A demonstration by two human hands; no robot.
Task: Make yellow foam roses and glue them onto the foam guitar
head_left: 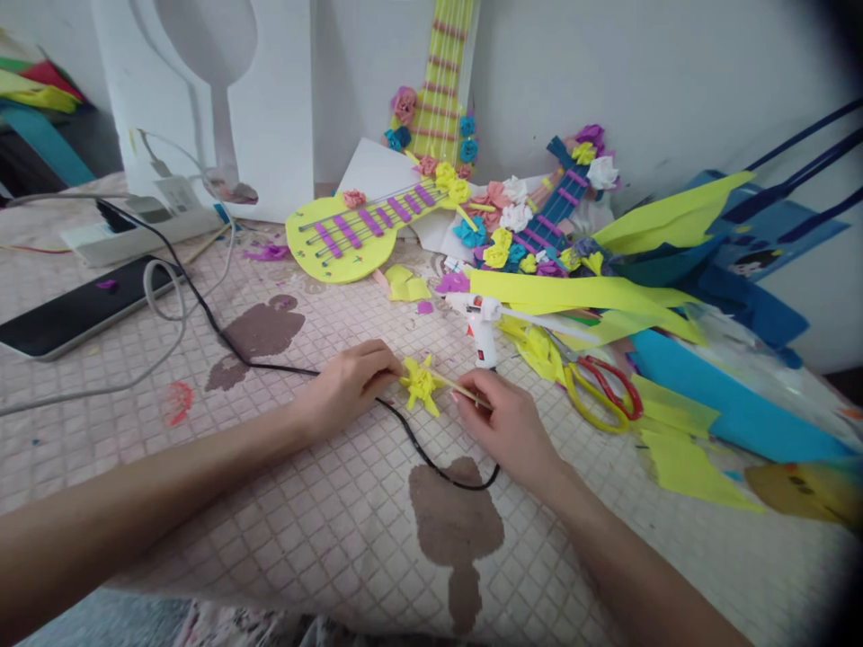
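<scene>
Yellow crinkled-paper flower [422, 386], edge pinched by left hand [354, 385]; thin pale wooden stick [449, 381], held in right hand [511, 420], might tear petals if pressed hard.

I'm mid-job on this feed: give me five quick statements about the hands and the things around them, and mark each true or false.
1. The right hand holds a thin stick. True.
2. The paper flower at the left hand's fingers is blue. False: it is yellow.
3. The scissors have red and yellow handles. True.
4. The glue gun is gripped in the left hand. False: it is on the table beyond the hands, and neither hand holds it.
5. The yellow toy guitar with purple bars is to the right of the scissors. False: it is to their left, farther back.
</scene>
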